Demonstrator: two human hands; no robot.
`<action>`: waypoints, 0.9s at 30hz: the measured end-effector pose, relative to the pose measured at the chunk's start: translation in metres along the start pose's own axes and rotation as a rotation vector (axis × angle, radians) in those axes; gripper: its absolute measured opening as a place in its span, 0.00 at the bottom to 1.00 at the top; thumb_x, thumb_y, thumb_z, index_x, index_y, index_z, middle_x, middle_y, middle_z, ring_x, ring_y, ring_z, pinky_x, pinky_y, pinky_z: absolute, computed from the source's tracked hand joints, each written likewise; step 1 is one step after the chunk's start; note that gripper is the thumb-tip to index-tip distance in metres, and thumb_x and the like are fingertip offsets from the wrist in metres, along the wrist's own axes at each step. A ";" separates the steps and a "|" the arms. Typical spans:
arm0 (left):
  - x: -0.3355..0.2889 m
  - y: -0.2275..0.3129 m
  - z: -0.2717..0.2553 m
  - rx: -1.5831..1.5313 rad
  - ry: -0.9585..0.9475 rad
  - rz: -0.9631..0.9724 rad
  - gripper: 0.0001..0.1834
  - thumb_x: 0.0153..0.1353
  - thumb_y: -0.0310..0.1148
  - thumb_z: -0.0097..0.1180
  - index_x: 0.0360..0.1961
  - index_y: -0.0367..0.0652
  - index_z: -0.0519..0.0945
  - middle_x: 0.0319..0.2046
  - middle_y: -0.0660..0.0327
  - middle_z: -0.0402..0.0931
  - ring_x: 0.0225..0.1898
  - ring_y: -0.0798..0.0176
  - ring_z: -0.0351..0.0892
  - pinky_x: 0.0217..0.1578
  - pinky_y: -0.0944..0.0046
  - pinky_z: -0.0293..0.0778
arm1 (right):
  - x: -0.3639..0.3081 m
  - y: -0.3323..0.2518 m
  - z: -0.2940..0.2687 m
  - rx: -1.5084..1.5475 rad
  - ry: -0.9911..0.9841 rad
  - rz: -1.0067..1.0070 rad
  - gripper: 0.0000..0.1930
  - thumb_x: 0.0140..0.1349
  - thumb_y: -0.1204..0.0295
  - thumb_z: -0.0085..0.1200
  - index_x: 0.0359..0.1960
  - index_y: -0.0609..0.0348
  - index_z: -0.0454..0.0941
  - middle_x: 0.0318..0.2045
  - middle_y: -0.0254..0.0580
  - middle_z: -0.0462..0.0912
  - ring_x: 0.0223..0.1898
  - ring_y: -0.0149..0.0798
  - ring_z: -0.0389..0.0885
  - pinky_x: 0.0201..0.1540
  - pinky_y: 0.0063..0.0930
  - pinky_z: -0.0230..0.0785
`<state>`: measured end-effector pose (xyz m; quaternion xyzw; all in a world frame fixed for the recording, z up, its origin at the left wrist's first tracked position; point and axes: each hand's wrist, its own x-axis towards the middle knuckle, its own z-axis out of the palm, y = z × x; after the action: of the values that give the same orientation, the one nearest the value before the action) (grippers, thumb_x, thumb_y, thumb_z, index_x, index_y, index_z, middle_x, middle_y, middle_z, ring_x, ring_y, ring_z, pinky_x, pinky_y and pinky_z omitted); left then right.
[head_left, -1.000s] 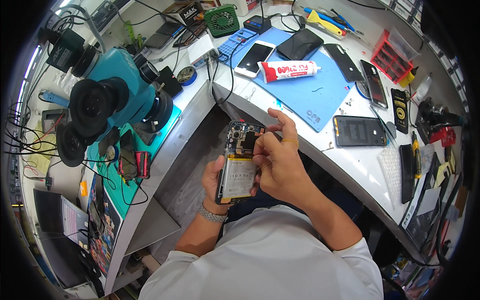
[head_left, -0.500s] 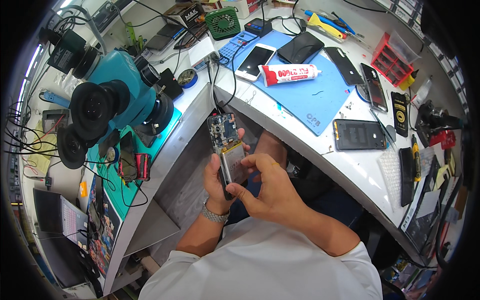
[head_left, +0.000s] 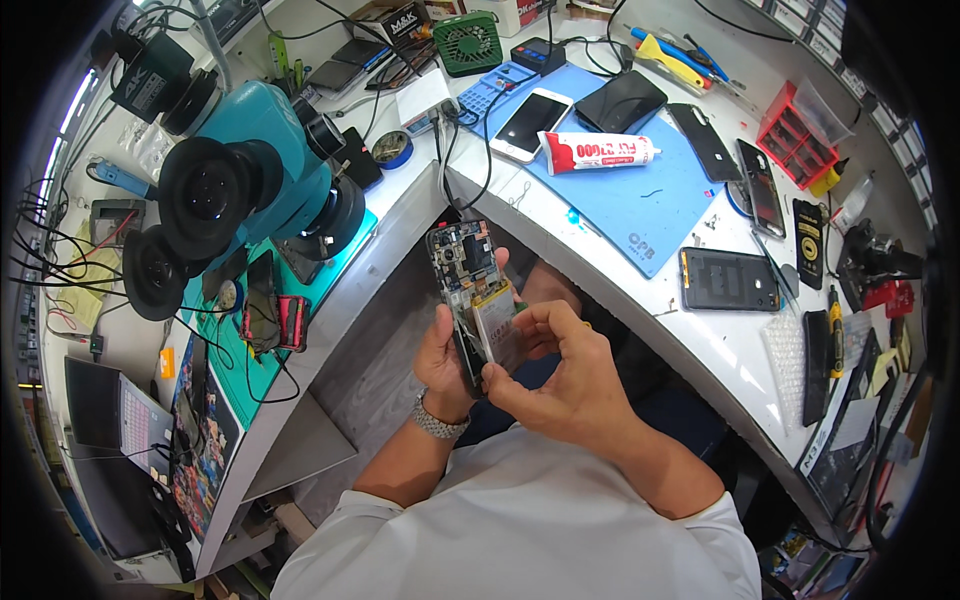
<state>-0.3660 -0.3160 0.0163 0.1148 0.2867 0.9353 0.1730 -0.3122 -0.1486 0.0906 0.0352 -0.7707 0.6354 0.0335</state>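
An opened phone (head_left: 463, 252), its circuit board bare at the top, is held over the gap in front of the desk. My left hand (head_left: 440, 362) grips it, thumb along the left edge and fingertips showing at the right edge. The silver battery (head_left: 500, 330) sits askew toward the right, and a dark strip of the phone's housing shows on its left. My right hand (head_left: 562, 372) is closed at the battery's lower right, thumb at the bottom end and fingers at the side. The battery's underside is hidden.
A teal microscope (head_left: 262, 150) stands on the left desk. On the right desk a blue mat (head_left: 640, 205) bears a red-and-white tube (head_left: 598, 152) and phones. A phone back (head_left: 730, 279) lies near the edge. A white box (head_left: 424, 100) with cables stands at the corner.
The battery has tilted out toward the right, and a gap now shows along its left side. My right fingers have closed in on it. The whole view has shifted slightly.
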 end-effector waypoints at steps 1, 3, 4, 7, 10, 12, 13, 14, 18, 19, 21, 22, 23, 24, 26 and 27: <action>0.001 0.000 0.002 -0.036 -0.015 0.008 0.47 0.82 0.61 0.46 0.88 0.40 0.51 0.85 0.50 0.57 0.69 0.54 0.75 0.73 0.47 0.71 | 0.000 0.000 0.001 0.011 0.010 0.006 0.30 0.58 0.64 0.77 0.54 0.71 0.78 0.40 0.58 0.88 0.45 0.50 0.91 0.51 0.40 0.83; 0.000 0.001 0.000 0.026 -0.029 0.008 0.48 0.81 0.61 0.46 0.88 0.40 0.50 0.85 0.49 0.56 0.69 0.54 0.75 0.73 0.46 0.71 | -0.001 -0.001 -0.001 -0.016 0.019 -0.003 0.30 0.57 0.63 0.78 0.53 0.71 0.78 0.40 0.58 0.89 0.44 0.50 0.92 0.51 0.39 0.84; 0.000 0.002 -0.001 0.057 -0.036 0.007 0.49 0.81 0.62 0.46 0.88 0.39 0.50 0.85 0.49 0.56 0.69 0.54 0.75 0.73 0.46 0.71 | -0.001 -0.001 -0.002 -0.028 0.024 -0.007 0.30 0.56 0.63 0.78 0.53 0.72 0.78 0.40 0.58 0.89 0.44 0.49 0.92 0.50 0.39 0.84; -0.001 -0.002 0.002 0.069 0.089 0.000 0.54 0.76 0.66 0.49 0.86 0.32 0.54 0.76 0.45 0.68 0.65 0.50 0.75 0.68 0.45 0.73 | 0.001 0.003 -0.003 0.005 -0.003 -0.003 0.31 0.55 0.62 0.79 0.53 0.72 0.79 0.39 0.57 0.90 0.43 0.48 0.93 0.50 0.38 0.85; -0.001 0.000 -0.008 -0.031 0.093 -0.050 0.56 0.74 0.67 0.51 0.86 0.32 0.55 0.75 0.45 0.69 0.65 0.50 0.75 0.68 0.45 0.74 | 0.002 0.004 -0.003 0.043 -0.003 0.036 0.32 0.53 0.62 0.80 0.52 0.72 0.80 0.40 0.56 0.90 0.43 0.47 0.93 0.50 0.36 0.85; 0.000 0.004 -0.011 -0.023 0.008 -0.051 0.52 0.78 0.63 0.50 0.87 0.36 0.52 0.82 0.47 0.59 0.68 0.53 0.76 0.68 0.48 0.76 | 0.003 0.006 -0.002 0.096 -0.018 0.073 0.32 0.51 0.63 0.82 0.52 0.71 0.80 0.40 0.54 0.90 0.43 0.43 0.93 0.49 0.34 0.85; -0.001 0.007 -0.010 -0.018 -0.032 -0.045 0.50 0.80 0.61 0.50 0.88 0.39 0.50 0.86 0.47 0.54 0.69 0.54 0.76 0.68 0.49 0.78 | 0.004 0.008 -0.001 0.123 -0.032 0.089 0.32 0.51 0.63 0.82 0.51 0.71 0.80 0.40 0.53 0.90 0.43 0.42 0.93 0.49 0.33 0.85; -0.004 0.007 -0.006 -0.030 -0.008 -0.057 0.50 0.80 0.61 0.50 0.88 0.39 0.50 0.84 0.47 0.58 0.68 0.54 0.78 0.67 0.49 0.79 | 0.002 0.010 0.000 0.136 -0.028 0.102 0.31 0.51 0.67 0.82 0.52 0.70 0.80 0.41 0.50 0.90 0.43 0.38 0.91 0.50 0.31 0.84; -0.005 0.009 0.003 -0.111 -0.003 -0.123 0.51 0.78 0.59 0.55 0.88 0.39 0.50 0.80 0.48 0.65 0.67 0.53 0.80 0.67 0.47 0.80 | -0.003 0.025 0.004 0.200 -0.055 0.086 0.28 0.54 0.81 0.77 0.55 0.66 0.77 0.45 0.42 0.88 0.45 0.31 0.88 0.51 0.26 0.81; -0.003 0.004 -0.012 -0.178 -0.062 -0.211 0.51 0.78 0.58 0.56 0.88 0.39 0.50 0.80 0.49 0.65 0.67 0.52 0.81 0.67 0.47 0.79 | -0.004 0.028 0.006 0.293 -0.043 0.119 0.30 0.52 0.78 0.79 0.56 0.67 0.77 0.45 0.43 0.89 0.45 0.32 0.88 0.50 0.27 0.81; -0.006 -0.005 -0.029 -0.085 -0.086 -0.210 0.52 0.77 0.56 0.59 0.88 0.39 0.50 0.79 0.51 0.65 0.67 0.51 0.81 0.68 0.45 0.79 | -0.005 0.031 0.011 0.354 -0.027 0.143 0.33 0.50 0.75 0.80 0.57 0.67 0.77 0.43 0.44 0.88 0.44 0.32 0.88 0.50 0.27 0.81; -0.006 -0.009 -0.032 0.061 -0.074 -0.166 0.50 0.76 0.54 0.60 0.87 0.38 0.54 0.77 0.52 0.67 0.68 0.53 0.80 0.70 0.46 0.78 | -0.007 0.032 0.012 0.329 -0.019 0.124 0.34 0.50 0.75 0.80 0.58 0.67 0.76 0.43 0.43 0.88 0.43 0.32 0.87 0.49 0.27 0.81; -0.007 -0.010 -0.036 0.212 -0.052 -0.122 0.48 0.75 0.52 0.61 0.85 0.38 0.58 0.75 0.54 0.69 0.69 0.55 0.78 0.71 0.48 0.76 | -0.008 0.031 0.014 0.306 -0.008 0.105 0.34 0.49 0.76 0.79 0.59 0.67 0.76 0.42 0.42 0.88 0.43 0.31 0.87 0.49 0.27 0.81; -0.004 -0.008 -0.030 0.462 -0.025 -0.025 0.46 0.74 0.50 0.61 0.84 0.37 0.62 0.72 0.55 0.71 0.70 0.57 0.77 0.71 0.50 0.75 | -0.010 0.030 0.012 0.198 -0.007 0.087 0.34 0.49 0.76 0.79 0.59 0.67 0.76 0.41 0.41 0.87 0.42 0.31 0.86 0.48 0.27 0.81; -0.003 0.004 -0.019 0.735 0.020 0.065 0.42 0.72 0.49 0.62 0.79 0.34 0.70 0.64 0.57 0.73 0.66 0.61 0.74 0.67 0.56 0.72 | -0.009 0.025 0.009 -0.018 0.010 0.048 0.35 0.48 0.76 0.79 0.59 0.66 0.76 0.40 0.40 0.86 0.41 0.30 0.84 0.48 0.27 0.80; -0.003 0.013 -0.006 0.754 0.025 0.050 0.40 0.72 0.50 0.62 0.75 0.32 0.74 0.59 0.58 0.73 0.61 0.63 0.73 0.62 0.60 0.71 | -0.008 0.026 0.008 -0.023 0.039 0.076 0.37 0.46 0.75 0.80 0.60 0.65 0.76 0.38 0.38 0.85 0.38 0.30 0.82 0.46 0.28 0.80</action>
<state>-0.3684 -0.3304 0.0188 0.1660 0.6099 0.7695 0.0920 -0.3066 -0.1517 0.0627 -0.0066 -0.7779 0.6279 0.0247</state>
